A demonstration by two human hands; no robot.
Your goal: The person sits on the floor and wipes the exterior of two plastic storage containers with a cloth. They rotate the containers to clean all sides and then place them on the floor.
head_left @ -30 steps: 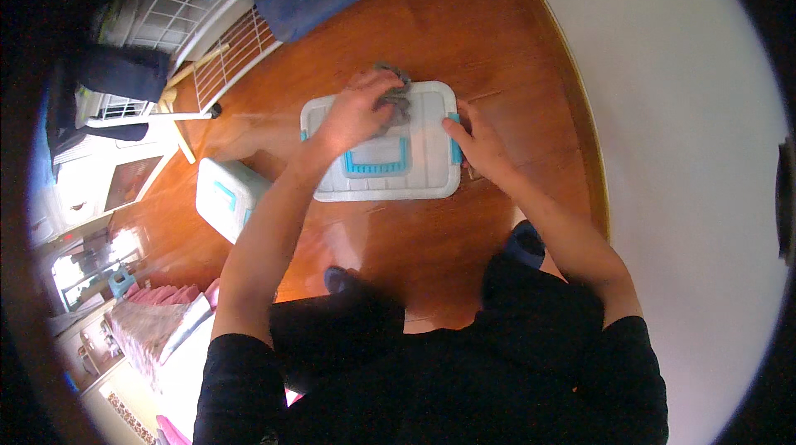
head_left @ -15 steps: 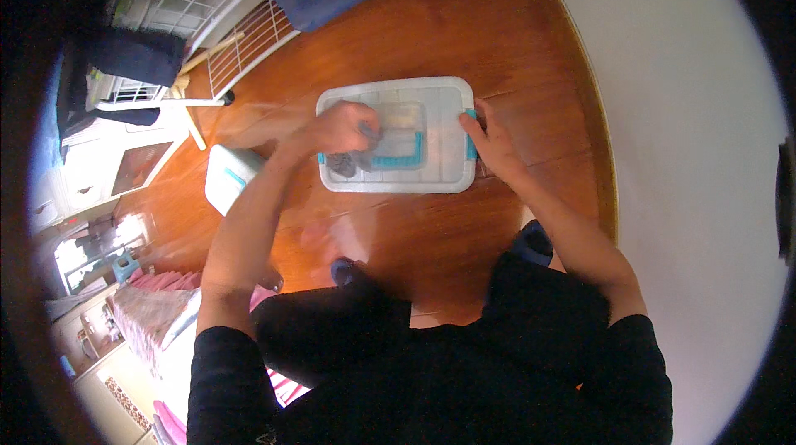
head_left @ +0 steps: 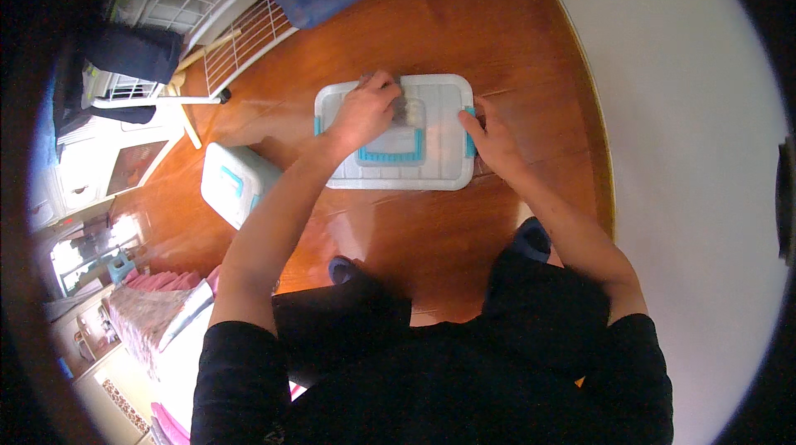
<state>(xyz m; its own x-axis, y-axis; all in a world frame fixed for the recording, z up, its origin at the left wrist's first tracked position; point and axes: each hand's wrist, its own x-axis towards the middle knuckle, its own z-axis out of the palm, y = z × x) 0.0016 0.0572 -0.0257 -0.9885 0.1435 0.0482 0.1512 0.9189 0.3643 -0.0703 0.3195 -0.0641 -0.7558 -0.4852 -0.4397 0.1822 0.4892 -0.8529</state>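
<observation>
A whitish storage box (head_left: pixel 452 171) with a lid and turquoise latches stands on the wooden floor in front of me. Its lid has a recessed middle and a turquoise handle (head_left: pixel 391 157) lying flat. My left hand (head_left: pixel 370 111) is closed on a grey cloth (head_left: pixel 400 108), pressed against the far left part of the lid; the cloth is mostly hidden under the fingers. At the box's right end, my right hand (head_left: pixel 495 140) grips the edge by the turquoise latch (head_left: pixel 470 142), thumb on the rim and fingers along the outer side.
A second white box (head_left: pixel 228 184) with turquoise latches stands to the left, partly behind my left forearm. White wire racks (head_left: pixel 249 47) with cloths fill the far left. A pale wall (head_left: pixel 672 155) rises on the right. My slippered feet (head_left: pixel 531 239) are close in front of the box.
My left hand has moved the grey cloth away from me and slightly right across the lid, uncovering the handle's left part. My right hand keeps its grip on the box's right end.
</observation>
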